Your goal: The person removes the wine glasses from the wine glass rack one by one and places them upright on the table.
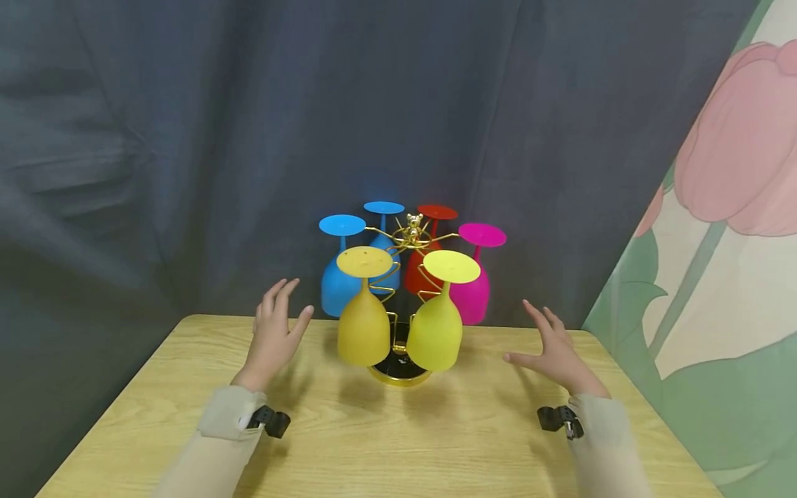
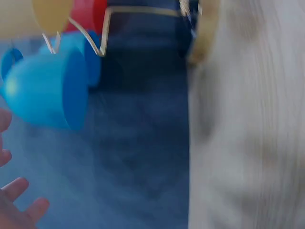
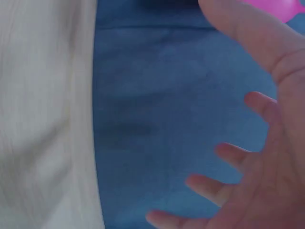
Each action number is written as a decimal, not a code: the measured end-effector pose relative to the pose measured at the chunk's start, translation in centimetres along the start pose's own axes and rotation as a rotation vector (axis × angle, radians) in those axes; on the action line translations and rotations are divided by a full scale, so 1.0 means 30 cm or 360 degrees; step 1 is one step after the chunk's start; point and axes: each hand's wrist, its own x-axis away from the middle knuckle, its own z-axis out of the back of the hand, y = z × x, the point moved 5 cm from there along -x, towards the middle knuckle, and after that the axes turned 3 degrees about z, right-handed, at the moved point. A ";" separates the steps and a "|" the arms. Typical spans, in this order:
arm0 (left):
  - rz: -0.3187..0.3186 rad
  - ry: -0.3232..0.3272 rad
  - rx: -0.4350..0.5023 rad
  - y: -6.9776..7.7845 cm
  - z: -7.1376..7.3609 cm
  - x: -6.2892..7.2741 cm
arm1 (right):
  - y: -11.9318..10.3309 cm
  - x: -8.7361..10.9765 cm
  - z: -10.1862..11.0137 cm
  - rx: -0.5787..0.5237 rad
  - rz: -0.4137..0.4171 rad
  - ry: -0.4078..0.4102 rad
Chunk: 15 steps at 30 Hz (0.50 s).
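Note:
A gold wire rack (image 1: pixel 412 238) with a small bear figure on top stands on a round black base (image 1: pixel 398 366) with a gold rim. Stemmed goblets hang upside down from its arms: an orange-yellow goblet (image 1: pixel 364 325) and a bright yellow goblet (image 1: pixel 436 332) in front, a magenta goblet (image 1: pixel 471 297) at right, a red goblet (image 1: pixel 420 270) behind, a blue goblet (image 1: pixel 339 283) at left and another blue goblet (image 1: pixel 386 259) at the back. Left of the rack, my left hand (image 1: pixel 274 335) is held with fingers spread, touching nothing. My right hand (image 1: pixel 557 353) is spread likewise on the other side, apart from the magenta goblet.
The rack stands on a light wooden table (image 1: pixel 349 449), near its back edge. A dark blue-grey curtain (image 1: pixel 261 138) hangs behind. To the right is a panel with a tulip pattern (image 1: pixel 735 173). Each wrist carries a small black camera (image 1: pixel 274 422).

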 end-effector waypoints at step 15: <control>-0.0585 0.0536 0.0121 0.265 0.025 0.073 | -0.218 0.069 0.045 -0.0224 0.0196 0.0354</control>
